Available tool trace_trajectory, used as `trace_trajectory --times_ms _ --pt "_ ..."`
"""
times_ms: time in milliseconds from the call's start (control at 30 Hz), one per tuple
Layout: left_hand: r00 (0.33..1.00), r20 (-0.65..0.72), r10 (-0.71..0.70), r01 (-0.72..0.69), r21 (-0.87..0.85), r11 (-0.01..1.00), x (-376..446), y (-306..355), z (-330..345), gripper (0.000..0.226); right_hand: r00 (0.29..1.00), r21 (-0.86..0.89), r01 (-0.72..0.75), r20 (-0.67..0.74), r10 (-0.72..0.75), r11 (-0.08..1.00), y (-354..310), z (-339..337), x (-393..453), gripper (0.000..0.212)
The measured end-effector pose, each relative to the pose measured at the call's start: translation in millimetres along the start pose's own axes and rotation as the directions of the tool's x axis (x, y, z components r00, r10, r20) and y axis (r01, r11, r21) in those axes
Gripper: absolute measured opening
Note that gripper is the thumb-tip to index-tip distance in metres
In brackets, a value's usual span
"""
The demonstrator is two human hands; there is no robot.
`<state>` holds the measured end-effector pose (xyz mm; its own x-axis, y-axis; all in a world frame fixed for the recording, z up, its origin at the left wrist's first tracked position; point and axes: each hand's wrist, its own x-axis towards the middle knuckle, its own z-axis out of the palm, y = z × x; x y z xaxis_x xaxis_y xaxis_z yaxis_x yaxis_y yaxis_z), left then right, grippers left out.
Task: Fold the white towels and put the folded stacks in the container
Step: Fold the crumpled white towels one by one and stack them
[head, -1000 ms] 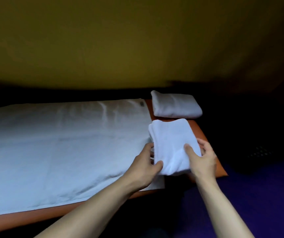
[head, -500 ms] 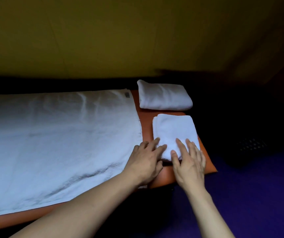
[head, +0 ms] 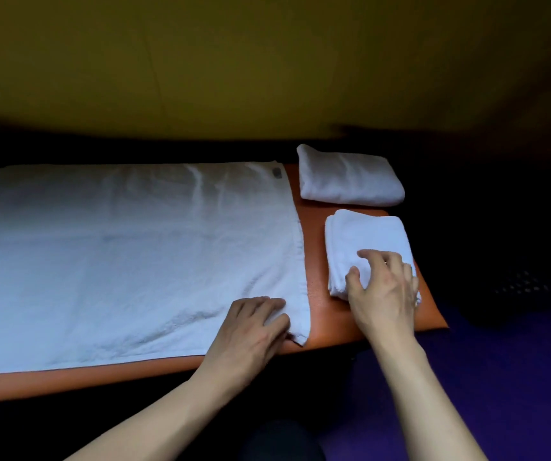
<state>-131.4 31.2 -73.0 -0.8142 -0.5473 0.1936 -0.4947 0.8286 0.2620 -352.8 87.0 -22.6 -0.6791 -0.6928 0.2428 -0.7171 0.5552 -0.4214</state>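
Note:
A large white towel [head: 127,254] lies spread flat over the orange padded surface [head: 315,261]. My left hand [head: 254,327] lies on its near right corner, with fingers curled into the cloth and a bit of fabric showing between them. To the right lies a small folded white towel [head: 364,237]. My right hand [head: 384,291] rests on its near end with fingers spread, not gripping. A second folded white towel [head: 347,178] lies behind it at the far right corner. A dark perforated container [head: 520,287] is barely visible in shadow to the right of the surface.
A yellow-green wall [head: 267,61] rises behind the surface, with a dark gap along its base. Purple floor [head: 500,377] lies to the right and in front. The orange surface's right edge runs just beyond the folded towels.
The folded towel, held up in both hands a second ago, now lies on the orange surface. My left hand has moved left onto the spread towel's corner, and my right stays on the folded towel.

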Motion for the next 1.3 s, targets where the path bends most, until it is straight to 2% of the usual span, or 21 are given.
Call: trace_trajectory --times_ms 100,167,200,267,300,367,400,467,533,633,700,767,833,867,967,1133,1300 --pt "0.998 -0.02 -0.06 0.059 -0.05 0.997 7.2 1.3 -6.0 0.009 0.99 0.058 0.111 0.076 -0.115 0.992 -23.5 -2.9 1.6 0.027" --pt "0.973 -0.058 -0.223 0.203 -0.24 0.949 9.0 3.6 -18.5 0.007 0.973 0.127 0.133 0.171 -0.154 0.983 -36.4 -1.2 0.9 0.022" --pt "0.946 -0.065 -0.318 0.276 -0.356 0.893 8.1 4.2 -25.4 0.006 0.967 0.146 0.112 0.211 -0.141 0.983 -41.9 0.6 0.4 0.018" --pt "0.906 -0.111 -0.409 0.31 -0.482 0.819 4.8 5.4 -41.7 0.01 0.953 0.206 -0.005 0.298 -0.057 0.979 -53.4 4.5 1.6 0.017" --pt "0.9 -0.147 -0.411 0.291 -0.499 0.816 3.3 5.4 -49.3 0.011 0.929 0.282 -0.121 0.369 0.008 0.952 -59.8 8.6 4.5 0.028" --pt "0.9 -0.173 -0.4 0.257 -0.532 0.807 0.8 2.9 -63.4 0.012 0.856 0.433 -0.362 0.504 0.111 0.826 -76.1 21.0 12.7 0.048" --pt "0.9 -0.163 -0.404 0.255 -0.554 0.793 0.0 0.8 -69.4 0.017 0.831 0.47 -0.438 0.537 0.145 0.766 -84.5 27.9 19.1 0.055" --pt "0.906 -0.139 -0.4 0.26 -0.561 0.786 -1.8 -3.2 -77.6 0.028 0.788 0.506 -0.539 0.586 0.191 0.673 -105.4 38.7 35.9 0.064" --pt "0.917 -0.114 -0.381 0.258 -0.56 0.787 -4.7 -3.2 -84.9 0.03 0.762 0.501 -0.579 0.613 0.208 0.644 -123.9 47.6 54.7 0.067" --pt "0.924 -0.084 -0.374 0.253 -0.599 0.76 -10.5 2.1 -98.7 0.028 0.77 0.482 -0.568 0.596 0.226 0.667 -134.5 63.2 81.8 0.044" --pt "0.92 -0.082 -0.382 0.239 -0.655 0.716 -15.3 6.2 -111.2 0.023 0.751 0.48 -0.598 0.614 0.241 0.642 -136.1 69.4 91.9 0.029" --pt "0.896 -0.072 -0.438 0.25 -0.733 0.633 -19.1 11.7 -125.1 0.019 0.723 0.51 -0.646 0.649 0.238 0.568 -137.8 67.2 94.8 0.018" --pt "0.857 -0.062 -0.511 0.263 -0.8 0.539 -23.9 15.5 -137.3 0.011 0.683 0.561 -0.702 0.706 0.189 0.439 -144.2 59.6 94.5 0.006" --pt "0.84 -0.061 -0.539 0.264 -0.822 0.504 -26.6 16.3 -142.9 0.008 0.679 0.588 -0.713 0.714 0.169 0.382 -147.5 55.3 94.6 0.008" --pt "0.806 -0.088 -0.585 0.255 -0.841 0.478 -35.1 15.1 -156.8 0.018 0.776 0.723 -0.623 0.619 0.121 0.297 -160.9 44.4 96.2 0.026" --pt "0.676 -0.186 -0.713 0.279 -0.831 0.482 -67.5 -11.5 -182.8 0.04 0.847 0.822 -0.531 0.512 0.142 0.207 -205.7 16.7 89.8 0.026" --pt "0.601 -0.22 -0.768 0.247 -0.863 0.441 -114.5 -62.4 -214.3 0.047 0.874 0.833 -0.484 0.473 0.111 0.268 -293.1 7.7 77.2 0.021"
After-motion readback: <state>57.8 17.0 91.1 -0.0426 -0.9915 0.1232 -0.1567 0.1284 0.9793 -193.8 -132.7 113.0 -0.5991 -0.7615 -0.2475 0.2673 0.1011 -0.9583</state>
